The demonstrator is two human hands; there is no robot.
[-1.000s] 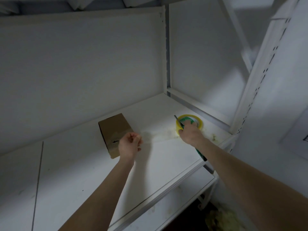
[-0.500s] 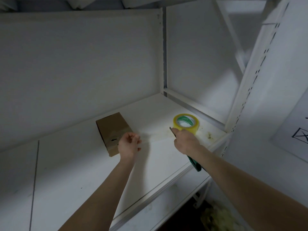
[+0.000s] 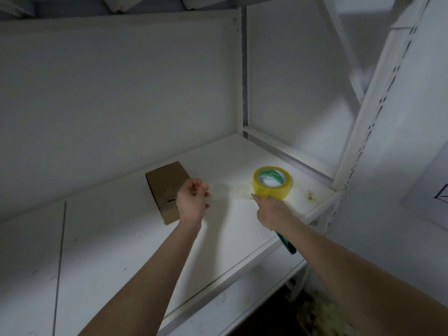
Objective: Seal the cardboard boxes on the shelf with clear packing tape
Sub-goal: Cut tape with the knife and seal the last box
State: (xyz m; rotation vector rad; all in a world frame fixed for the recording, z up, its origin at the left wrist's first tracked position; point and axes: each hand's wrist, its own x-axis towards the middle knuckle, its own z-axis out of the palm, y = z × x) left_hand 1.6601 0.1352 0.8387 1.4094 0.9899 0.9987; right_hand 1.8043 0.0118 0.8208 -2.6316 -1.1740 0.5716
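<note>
On the white shelf the cardboard box lies closed, contents hidden, at nine o'clock of the tape roll. The left hand, at the box's four o'clock corner, pinches a faint strip of tape running to the roll. The right hand grips a green-handled cutter at the roll's seven o'clock. The step looks like cutting the strip free. Next would come pressing it over the box seam.

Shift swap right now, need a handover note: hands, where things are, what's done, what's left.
Left hand: appears to pinch the free end of a strip pulled from the roll, just in front of the box.
Right hand: grips a cutter, blade tip at the roll.
Roll and box sit apart on the shelf.
Done: strip pulled out.
Left: cut it and stick it on the box, which shows no tape.
</note>
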